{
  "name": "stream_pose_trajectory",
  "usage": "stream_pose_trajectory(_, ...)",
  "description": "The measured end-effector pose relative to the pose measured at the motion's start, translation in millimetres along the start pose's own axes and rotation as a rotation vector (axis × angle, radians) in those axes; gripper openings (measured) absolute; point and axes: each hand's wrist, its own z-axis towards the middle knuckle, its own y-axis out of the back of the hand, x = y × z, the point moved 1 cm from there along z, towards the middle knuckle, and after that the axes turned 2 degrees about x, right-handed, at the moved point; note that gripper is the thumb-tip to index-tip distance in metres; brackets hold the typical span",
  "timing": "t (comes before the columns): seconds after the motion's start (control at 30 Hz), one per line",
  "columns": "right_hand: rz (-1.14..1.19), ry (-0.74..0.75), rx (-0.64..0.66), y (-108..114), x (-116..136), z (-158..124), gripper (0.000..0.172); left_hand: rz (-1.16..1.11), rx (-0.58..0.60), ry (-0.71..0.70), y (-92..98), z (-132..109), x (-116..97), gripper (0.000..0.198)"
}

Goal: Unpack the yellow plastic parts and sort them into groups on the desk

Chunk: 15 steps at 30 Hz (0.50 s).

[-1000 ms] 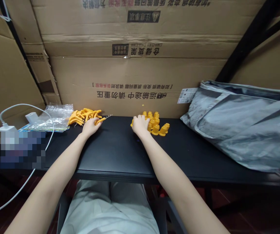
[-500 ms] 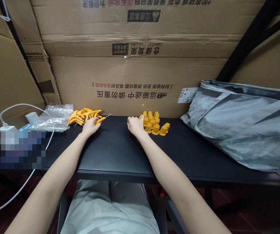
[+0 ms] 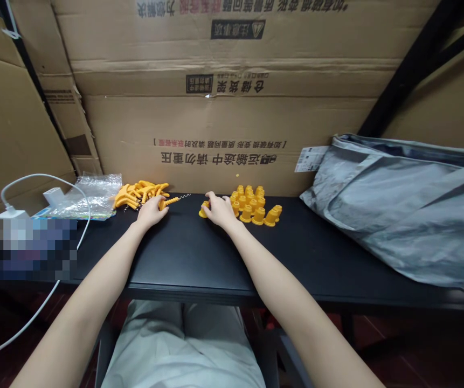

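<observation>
My left hand (image 3: 151, 213) is closed on a yellow handle piece (image 3: 171, 201) with a thin metal spiral that points right, beside a pile of yellow handle pieces (image 3: 143, 189) at the back left. To the right, my right hand (image 3: 219, 209) has its thumb and fingers around a yellow cup-shaped piece (image 3: 204, 209) that stands on the black table (image 3: 191, 253). Several more yellow cup-shaped pieces (image 3: 258, 215) stand in a cluster just right of that hand.
A grey fabric bag (image 3: 409, 215) lies on the right. At the left are clear plastic packaging (image 3: 94, 194), a white charger (image 3: 13, 215) with a cable and a blurred-out object (image 3: 33, 250). A cardboard wall (image 3: 215, 118) rises along the back.
My right hand has shifted slightly left and its fingers have spread around a cup-shaped piece, which now shows. The spiral piece in my left hand has moved a little right.
</observation>
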Motion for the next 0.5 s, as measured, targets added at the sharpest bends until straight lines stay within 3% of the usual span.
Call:
stream_pose_trajectory(0.13, 0.186, -0.088, 0.073, -19, -4, 4, 0.039, -0.006, 0.009, -0.004, -1.7, 1, 2, 0.035)
stream_pose_trajectory(0.23, 0.33, -0.153, 0.094, -32, -9, 8, 0.031, -0.009, 0.009, -0.011, -2.2, 1, 2, 0.034)
stream_pose_trajectory(0.5, 0.454, -0.27, 0.019, -42, -27, 12, 0.019, -0.007, 0.021, -0.015, -1.2, 0, 0, 0.034)
